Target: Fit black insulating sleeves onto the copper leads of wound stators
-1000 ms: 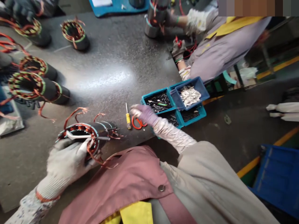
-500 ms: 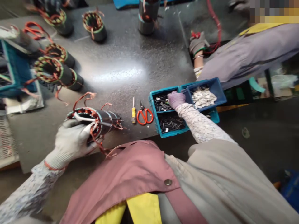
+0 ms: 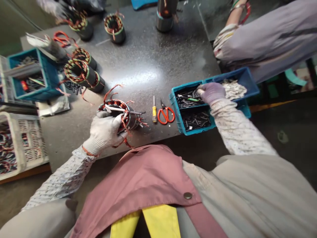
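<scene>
My left hand (image 3: 105,129), in a white glove, grips a motor stator (image 3: 134,121) at the near edge of the table. The stator lies tilted, with copper leads sticking out and a white sleeve across its open end. In a purple glove, my right hand (image 3: 214,93) reaches into the teal parts bin (image 3: 174,114). Its fingers are drawn together over the short black tubes (image 3: 184,100); anything between the fingertips is too small to make out. A yellow screwdriver (image 3: 154,114) and red-handled scissors (image 3: 166,115) lie between my hands.
White pieces (image 3: 234,90) fill a blue tray (image 3: 251,81) on the right. Several stators (image 3: 99,82) stand at the left and back. A teal crate (image 3: 46,77) and white basket (image 3: 32,135) are at left. Co-workers' arms (image 3: 262,46) reach in at right and back left.
The view has shifted left, so the things on the table appear farther right. My right hand stays at the bin, its fingertips now showing over the tubes. My left hand still holds the stator.
</scene>
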Demonstrator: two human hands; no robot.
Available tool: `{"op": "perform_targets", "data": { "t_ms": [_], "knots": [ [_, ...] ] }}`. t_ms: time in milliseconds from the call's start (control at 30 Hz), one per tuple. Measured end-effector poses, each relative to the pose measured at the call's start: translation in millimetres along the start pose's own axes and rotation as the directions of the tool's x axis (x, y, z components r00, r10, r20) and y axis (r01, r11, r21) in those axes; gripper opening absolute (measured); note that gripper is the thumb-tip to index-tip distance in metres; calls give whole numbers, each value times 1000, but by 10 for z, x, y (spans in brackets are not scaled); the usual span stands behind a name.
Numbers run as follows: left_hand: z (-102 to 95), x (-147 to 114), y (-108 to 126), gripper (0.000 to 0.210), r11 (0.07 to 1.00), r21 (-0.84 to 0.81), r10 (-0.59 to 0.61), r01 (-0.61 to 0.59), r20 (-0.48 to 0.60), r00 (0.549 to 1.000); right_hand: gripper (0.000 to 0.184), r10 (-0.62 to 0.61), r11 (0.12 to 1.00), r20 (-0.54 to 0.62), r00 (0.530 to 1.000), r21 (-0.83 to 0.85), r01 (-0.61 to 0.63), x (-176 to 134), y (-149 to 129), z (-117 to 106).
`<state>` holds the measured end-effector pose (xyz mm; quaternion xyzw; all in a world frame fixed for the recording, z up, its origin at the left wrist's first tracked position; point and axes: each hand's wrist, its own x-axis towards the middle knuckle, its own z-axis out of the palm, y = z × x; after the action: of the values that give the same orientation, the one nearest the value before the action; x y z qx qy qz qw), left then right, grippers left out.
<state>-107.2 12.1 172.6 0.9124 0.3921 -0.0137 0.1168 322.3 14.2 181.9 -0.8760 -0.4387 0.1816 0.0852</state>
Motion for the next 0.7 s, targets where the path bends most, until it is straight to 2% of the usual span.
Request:
{"op": "perform_targets", "data": {
  "t_ms": [33, 100, 167, 200, 267, 333, 367, 433, 500, 600, 700],
  "knots": [
    [0, 1, 6, 43, 1000, -5, 3, -3, -9, 1000, 4, 1, 979, 9, 1000, 204, -3, -219, -56, 94],
    [-5, 3, 19, 44, 1000, -11, 5, -5, -17, 1000, 19, 6, 917, 79, 997, 398, -37, -678, -210, 447],
    [-15, 6, 26, 44, 1000, -5, 8, -8, -14, 1000, 29, 40, 740, 299, 953, 632, -230, -1053, -390, 933],
    [-21, 7, 26, 45, 1000, -2, 12, -12, -11, 1000, 32, 49, 648, 385, 922, 690, -323, -1179, -477, 1180],
    [-34, 8, 25, 46, 1000, -2, 21, -21, -6, 1000, 37, 82, 482, 474, 877, 752, -451, -1302, -622, 1600],
    [-50, 5, 24, 47, 1000, -10, 29, -29, -5, 1000, 36, 120, 389, 489, 864, 777, -494, -1301, -713, 1878],
    [-58, 2, 25, 47, 999, -14, 32, -32, -9, 999, 34, 131, 371, 490, 862, 782, -501, -1278, -740, 1964],
    [-70, -8, 25, 45, 999, -17, 37, -37, -23, 999, 28, 121, 403, 491, 863, 770, -494, -1229, -774, 2055],
    [-72, -19, 21, 43, 999, -11, 46, -46, -39, 998, 20, 71, 518, 452, 889, 745, -420, -1197, -806, 2078],
    [-56, -30, 2, 46, 998, -12, 62, -63, -45, 997, 8, -74, 739, 331, 941, 652, -171, -1166, -853, 2049],
    [-32, -33, -21, 48, 998, -32, 59, -60, -43, 997, 7, -228, 837, 343, 911, 548, 3, -1125, -819, 1967]
  ]
}}
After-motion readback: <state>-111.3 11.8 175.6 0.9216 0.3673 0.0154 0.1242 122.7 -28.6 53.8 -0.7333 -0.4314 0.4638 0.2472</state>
